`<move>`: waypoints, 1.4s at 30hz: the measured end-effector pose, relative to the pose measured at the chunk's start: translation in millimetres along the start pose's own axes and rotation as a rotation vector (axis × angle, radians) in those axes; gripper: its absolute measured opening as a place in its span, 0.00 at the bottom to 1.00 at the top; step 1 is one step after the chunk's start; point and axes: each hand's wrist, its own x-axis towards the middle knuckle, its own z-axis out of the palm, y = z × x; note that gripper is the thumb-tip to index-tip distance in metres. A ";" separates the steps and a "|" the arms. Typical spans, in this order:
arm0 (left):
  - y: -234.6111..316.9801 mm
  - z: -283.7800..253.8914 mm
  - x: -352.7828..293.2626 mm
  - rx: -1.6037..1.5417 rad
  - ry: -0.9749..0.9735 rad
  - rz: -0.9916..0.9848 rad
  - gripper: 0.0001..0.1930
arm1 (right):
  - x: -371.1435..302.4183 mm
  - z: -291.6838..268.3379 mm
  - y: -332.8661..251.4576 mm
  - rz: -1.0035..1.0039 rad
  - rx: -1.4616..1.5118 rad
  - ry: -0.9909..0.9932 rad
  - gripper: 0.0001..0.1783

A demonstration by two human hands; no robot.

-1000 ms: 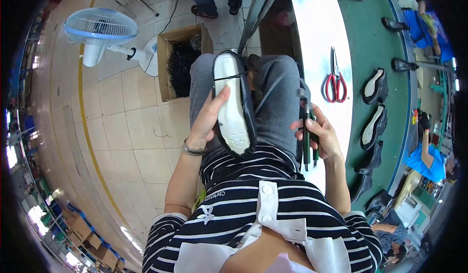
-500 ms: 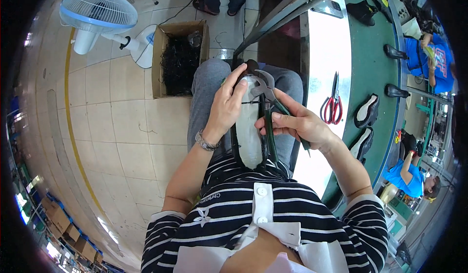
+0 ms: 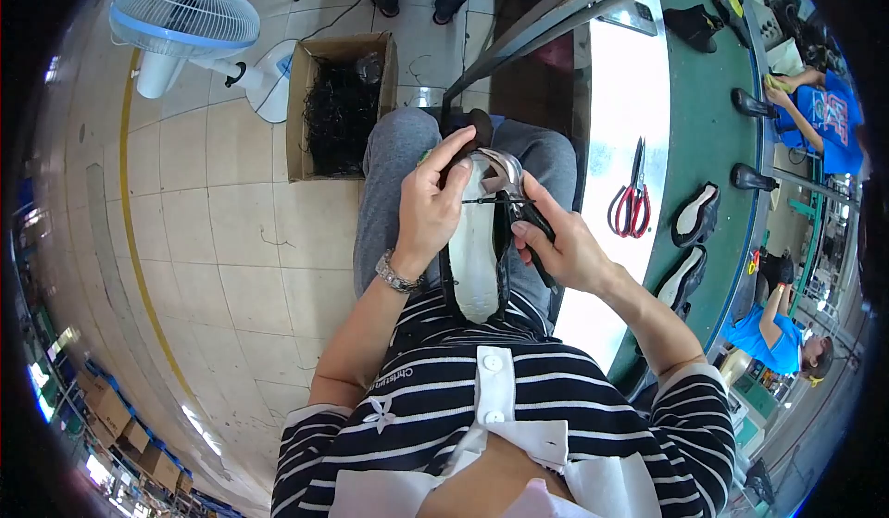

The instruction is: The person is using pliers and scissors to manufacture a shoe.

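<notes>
Although the left hand [image 3: 428,205] covered much of the shoe upper [image 3: 474,249], its white insole side showed plainly, lying upside down along the person's lap between both hands. Left fingers were curled around the upper's left edge near the toe, gripping it. The right hand [image 3: 562,248] was closed around the dark handles of lasting pliers [image 3: 512,194], whose metal head met the toe; whether the jaws pinched any material was hard to make out. A thin dark strand ran between the hands, its ends hidden. On the green workbench [image 3: 704,111] lay one pair of red-handled scissors [image 3: 632,201] and two more shoe uppers [image 3: 694,214], with several black lasts further off, too small to count surely. One cardboard box [image 3: 338,106] of dark scraps and one standing fan [image 3: 185,20] stood on the floor.
</notes>
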 end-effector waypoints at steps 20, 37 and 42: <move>-1.0 -10.5 3.4 0.136 0.003 0.024 0.16 | 21.2 -9.6 -23.7 -0.124 -0.843 0.160 0.37; -13.8 -18.4 0.3 0.008 -0.055 -0.002 0.19 | 26.7 0.0 -21.1 -0.367 -0.773 0.349 0.36; -3.8 -22.5 -0.8 -0.093 -0.138 -0.061 0.19 | 5.4 -11.0 4.3 -0.123 -0.287 0.382 0.36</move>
